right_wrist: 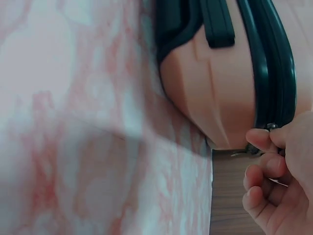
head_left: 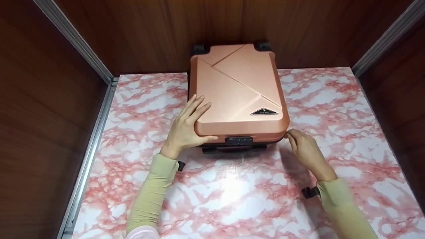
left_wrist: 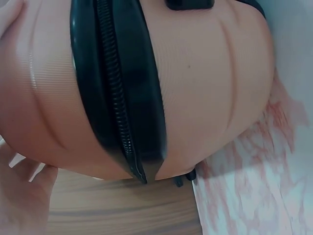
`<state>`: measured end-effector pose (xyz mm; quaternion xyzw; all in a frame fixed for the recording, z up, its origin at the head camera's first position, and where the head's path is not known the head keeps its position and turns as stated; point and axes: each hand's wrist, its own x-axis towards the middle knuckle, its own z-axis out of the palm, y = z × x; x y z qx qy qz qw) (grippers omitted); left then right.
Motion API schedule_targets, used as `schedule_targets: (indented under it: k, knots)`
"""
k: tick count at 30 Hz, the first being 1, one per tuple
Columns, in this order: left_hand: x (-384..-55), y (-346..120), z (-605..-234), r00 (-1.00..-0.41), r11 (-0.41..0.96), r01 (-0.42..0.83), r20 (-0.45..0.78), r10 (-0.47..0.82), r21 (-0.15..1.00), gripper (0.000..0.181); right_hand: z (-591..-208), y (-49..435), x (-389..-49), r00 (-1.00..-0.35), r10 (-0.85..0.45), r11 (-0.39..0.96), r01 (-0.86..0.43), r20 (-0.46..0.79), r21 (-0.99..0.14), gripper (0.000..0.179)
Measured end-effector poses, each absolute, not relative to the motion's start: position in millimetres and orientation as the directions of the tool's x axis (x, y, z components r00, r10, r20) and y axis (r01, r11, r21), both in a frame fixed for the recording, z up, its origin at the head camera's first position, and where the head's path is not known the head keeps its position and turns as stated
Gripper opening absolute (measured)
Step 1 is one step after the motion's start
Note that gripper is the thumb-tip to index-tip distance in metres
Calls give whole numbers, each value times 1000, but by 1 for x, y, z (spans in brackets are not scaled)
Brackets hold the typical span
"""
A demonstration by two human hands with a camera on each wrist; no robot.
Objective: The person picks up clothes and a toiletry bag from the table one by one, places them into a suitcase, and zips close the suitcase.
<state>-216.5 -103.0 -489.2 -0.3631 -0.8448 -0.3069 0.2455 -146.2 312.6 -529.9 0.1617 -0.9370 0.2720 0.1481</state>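
A rose-gold hard-shell suitcase (head_left: 232, 83) lies flat, its wheels toward the back wall. My left hand (head_left: 184, 127) rests on its near left corner, with straight fingers on the lid and the thumb along the front edge. At the near right corner, my right hand (head_left: 306, 147) pinches a zipper pull (right_wrist: 272, 126) between thumb and forefinger, partly hidden by the fingers. A black-trimmed zipper (left_wrist: 117, 98) runs round the side, and its teeth show meshed in the left wrist view. On the front side is a black lock (head_left: 239, 140).
The suitcase lies on a pink-and-white marbled tabletop (head_left: 232, 199). Brown wood-look panels enclose the back (head_left: 149, 36) and both sides, with metal rails along the left edge. Black wheels (head_left: 199, 49) stand close to the back panel. A black handle (head_left: 234, 149) lies below the lock.
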Motion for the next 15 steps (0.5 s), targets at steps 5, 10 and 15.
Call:
schedule_targets:
  k: [5, 10, 15]
  knots:
    - [-217, -102, -490, -616, 539, 766, 641, 458, 350, 105, -535, 309, -132, -897, -216, 791, -392, 385, -470, 13]
    - [-216, -102, -491, -628, 546, 756, 635, 450, 361, 104, -540, 305, -124, -896, -223, 781, -401, 385, -480, 11]
    - [-213, -106, -491, -640, 550, 746, 633, 436, 375, 103, -545, 300, -120, -891, -229, 747, -419, 392, -516, 10]
